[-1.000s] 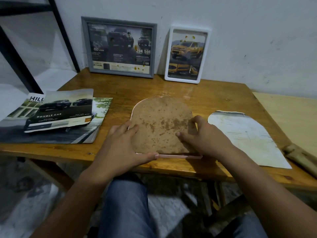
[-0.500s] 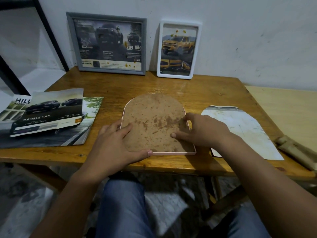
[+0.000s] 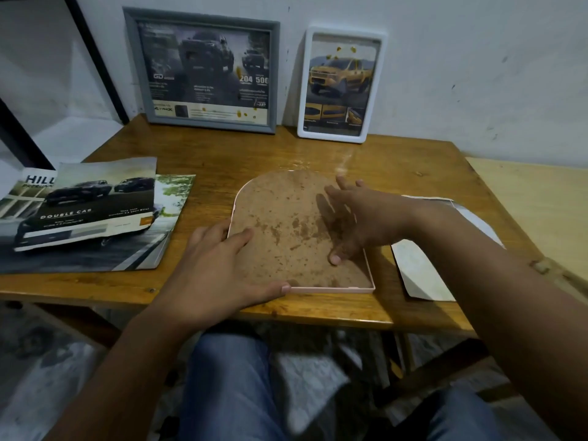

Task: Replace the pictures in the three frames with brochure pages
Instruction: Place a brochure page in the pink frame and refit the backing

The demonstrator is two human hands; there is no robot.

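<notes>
With the arched frame (image 3: 299,230) lying face down just in front of the white frame (image 3: 342,84), its backing board is best pressed flat by both open hands, left hand (image 3: 219,268) steadying the edge, right hand (image 3: 359,218) holding nothing.

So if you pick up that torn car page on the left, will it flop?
Probably. The torn car page looks thin, with a ragged, curling edge, so it would likely droop. It seems light and might slide off the glossy brochure beneath.
</notes>
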